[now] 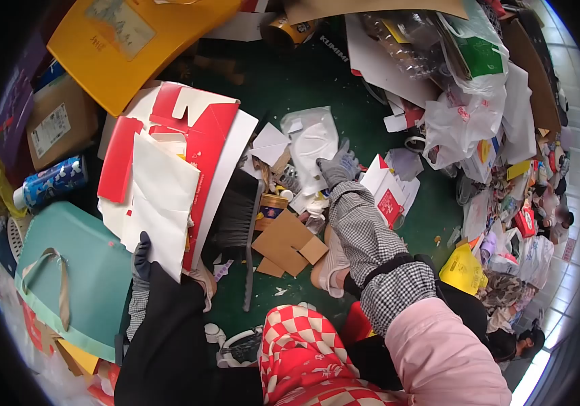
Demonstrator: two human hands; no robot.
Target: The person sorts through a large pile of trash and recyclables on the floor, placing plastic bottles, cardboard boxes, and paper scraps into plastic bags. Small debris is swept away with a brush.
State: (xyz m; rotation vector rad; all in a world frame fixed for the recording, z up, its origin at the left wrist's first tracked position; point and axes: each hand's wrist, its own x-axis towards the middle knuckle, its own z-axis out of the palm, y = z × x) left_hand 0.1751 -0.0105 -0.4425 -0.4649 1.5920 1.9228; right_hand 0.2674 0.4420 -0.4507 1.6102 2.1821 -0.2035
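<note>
My left hand, in a dark grey glove, grips a folded white paperboard sheet by its lower edge. Behind that sheet lies flattened red and white cardboard. In the middle, my right hand, also gloved, has its thumb against a crumpled clear plastic package; its other fingers are partly hidden. Below it is a heap of scraps with a brown cardboard piece. A black-bristled brush lies left of the heap, and a red and white carton is right of my right hand.
Around the green floor stand a yellow box, a brown carton, a blue patterned can and a teal gift bag. White plastic bags and mixed waste pile up on the right. People are at the far right.
</note>
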